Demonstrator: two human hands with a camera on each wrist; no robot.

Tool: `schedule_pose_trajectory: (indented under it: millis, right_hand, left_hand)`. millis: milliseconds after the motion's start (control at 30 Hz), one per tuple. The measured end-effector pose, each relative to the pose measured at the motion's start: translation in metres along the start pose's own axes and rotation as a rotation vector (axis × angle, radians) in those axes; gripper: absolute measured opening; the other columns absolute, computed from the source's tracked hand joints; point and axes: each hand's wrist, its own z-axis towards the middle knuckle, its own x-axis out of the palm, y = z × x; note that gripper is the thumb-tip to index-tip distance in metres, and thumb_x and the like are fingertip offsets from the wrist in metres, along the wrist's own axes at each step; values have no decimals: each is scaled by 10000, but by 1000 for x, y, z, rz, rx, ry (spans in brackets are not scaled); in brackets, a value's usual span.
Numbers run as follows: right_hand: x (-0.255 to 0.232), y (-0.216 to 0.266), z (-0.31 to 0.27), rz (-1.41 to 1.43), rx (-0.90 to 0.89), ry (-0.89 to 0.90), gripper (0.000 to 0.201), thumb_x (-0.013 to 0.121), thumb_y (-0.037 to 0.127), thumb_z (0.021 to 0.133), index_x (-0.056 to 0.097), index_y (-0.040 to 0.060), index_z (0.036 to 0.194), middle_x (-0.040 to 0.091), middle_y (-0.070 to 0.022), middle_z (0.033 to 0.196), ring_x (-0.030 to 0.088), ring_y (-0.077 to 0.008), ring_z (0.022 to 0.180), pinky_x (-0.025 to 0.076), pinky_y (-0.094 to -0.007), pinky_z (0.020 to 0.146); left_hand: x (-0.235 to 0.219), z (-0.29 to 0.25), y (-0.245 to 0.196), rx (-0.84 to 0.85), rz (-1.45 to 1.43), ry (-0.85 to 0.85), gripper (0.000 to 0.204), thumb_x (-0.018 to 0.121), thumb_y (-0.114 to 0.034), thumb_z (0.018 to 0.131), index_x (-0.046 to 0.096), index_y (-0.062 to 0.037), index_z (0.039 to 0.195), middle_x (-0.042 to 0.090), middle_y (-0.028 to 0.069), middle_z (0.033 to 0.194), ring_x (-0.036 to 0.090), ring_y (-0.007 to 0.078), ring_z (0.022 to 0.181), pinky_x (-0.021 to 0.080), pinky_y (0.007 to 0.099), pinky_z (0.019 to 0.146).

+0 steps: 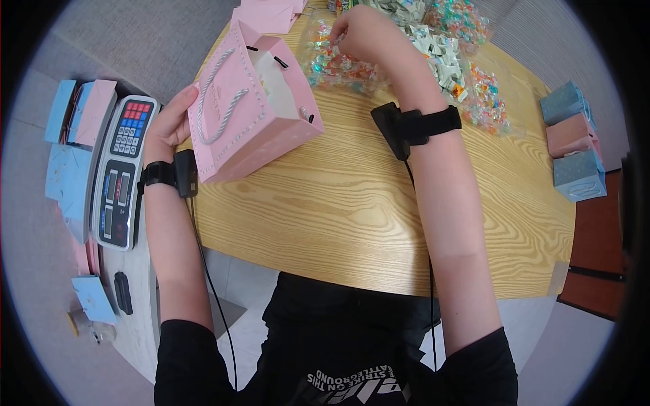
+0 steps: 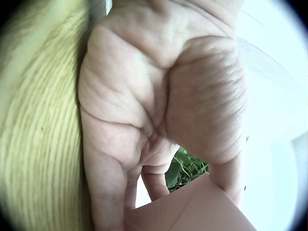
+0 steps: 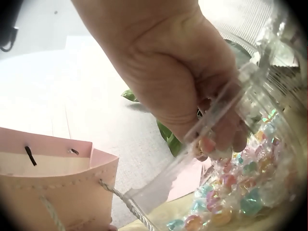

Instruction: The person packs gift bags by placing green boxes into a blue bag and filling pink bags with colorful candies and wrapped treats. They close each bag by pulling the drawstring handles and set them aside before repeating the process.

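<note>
A pink paper gift bag (image 1: 233, 128) with white rope handles stands tilted on the table, its open top facing the candy. My left hand (image 1: 172, 118) grips its left side; in the left wrist view the thumb and fingers lie on either side of the pink paper (image 2: 192, 207). My right hand (image 1: 369, 34) reaches over a clear plastic box (image 3: 168, 175) of wrapped candies (image 3: 226, 192) in shiny, many-coloured wrappers. Its curled fingertips pinch a small wrapped candy (image 3: 208, 144), seen through the box wall. White filling shows inside the bag.
More clear boxes hold white-green packets (image 1: 443, 61) and coloured candies (image 1: 487, 101). A digital scale (image 1: 125, 172) stands at the left, beside blue and pink bags (image 1: 68, 169). Small gift bags (image 1: 575, 142) line the right table edge. Pink paper pieces (image 1: 271, 13) lie at the back.
</note>
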Motion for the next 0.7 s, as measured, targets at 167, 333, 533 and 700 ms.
schedule_pose_trajectory:
  millis: [167, 333, 533, 700]
  right_hand:
    - [-46, 38, -19, 373, -51, 25, 153, 593, 56, 673, 689, 58, 792, 642, -185, 737, 636, -309, 730, 499, -368, 669]
    - [-53, 75, -31, 450, -239, 297, 108, 594, 61, 677, 673, 52, 750, 638, -177, 728, 633, -305, 708, 496, -369, 647]
    - [-49, 85, -43, 337, -376, -60, 107, 588, 60, 703, 672, 41, 767, 636, -191, 751, 626, -334, 709, 498, -379, 652]
    - [-55, 86, -45, 359, -193, -50, 126, 592, 68, 720, 669, 4, 795, 625, -222, 750, 627, -347, 742, 498, -397, 670]
  left_hand:
    - [-3, 1, 1, 6, 17, -5, 472, 612, -226, 872, 467, 58, 1220, 569, 157, 1169, 594, 168, 1017, 508, 277, 862]
    - [0, 1, -1, -12, 30, 27, 471, 606, -225, 876, 461, 61, 1221, 567, 156, 1170, 589, 166, 1023, 505, 279, 868]
    - [-3, 2, -1, -5, 78, 5, 489, 605, -229, 876, 445, 64, 1233, 563, 155, 1172, 588, 160, 1023, 507, 280, 865]
    - [2, 3, -1, 5, 59, 27, 494, 605, -228, 876, 440, 65, 1239, 560, 154, 1174, 586, 159, 1024, 508, 276, 863]
